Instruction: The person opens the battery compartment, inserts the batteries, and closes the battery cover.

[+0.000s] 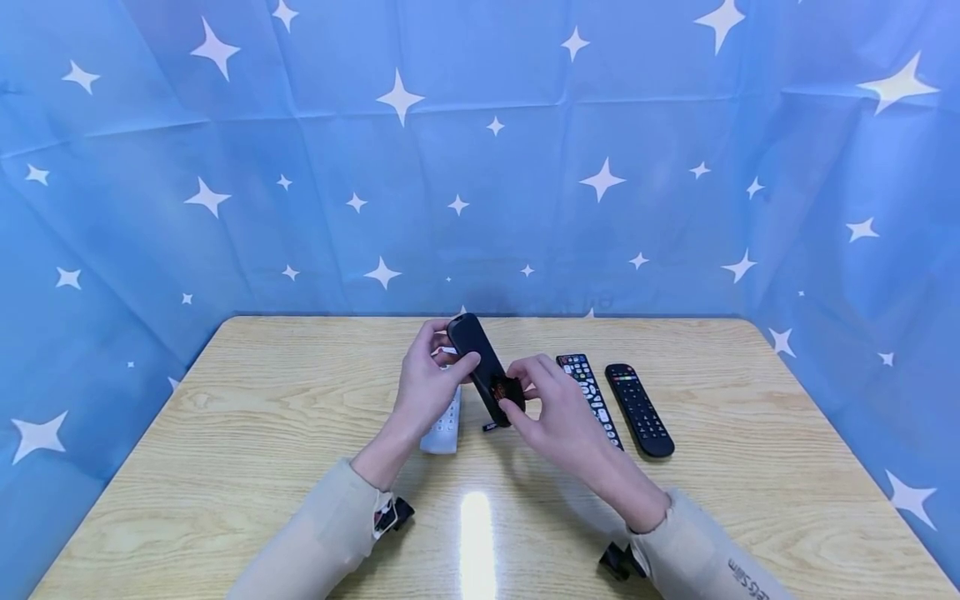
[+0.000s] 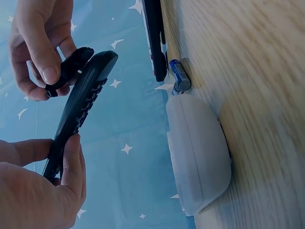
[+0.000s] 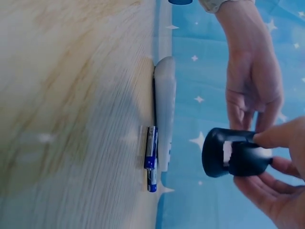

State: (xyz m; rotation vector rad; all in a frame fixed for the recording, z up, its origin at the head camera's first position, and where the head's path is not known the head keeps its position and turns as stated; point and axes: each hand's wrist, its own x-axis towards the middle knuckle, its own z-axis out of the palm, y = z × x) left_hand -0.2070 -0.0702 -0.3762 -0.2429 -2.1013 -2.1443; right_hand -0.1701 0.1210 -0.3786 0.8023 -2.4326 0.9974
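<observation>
My left hand (image 1: 423, 383) grips a black remote control (image 1: 474, 350) above the table, thumb across its smooth back and fingers underneath. At the remote's lower end my right hand (image 1: 558, 412) pinches a small black battery cover (image 2: 71, 69) between thumb and fingers. In the left wrist view the cover stands tilted off the remote's back, close to its end. Below the hands lies a white remote control (image 1: 442, 429), partly hidden by the left hand and black remote. Two blue-and-silver batteries (image 3: 151, 148) lie beside it on the table.
To the right lie a black remote with white buttons (image 1: 588, 396), partly behind the right hand, and another black remote (image 1: 640, 410). The wooden table (image 1: 285, 450) is bordered by a blue star-patterned curtain (image 1: 487, 208) at the back and sides.
</observation>
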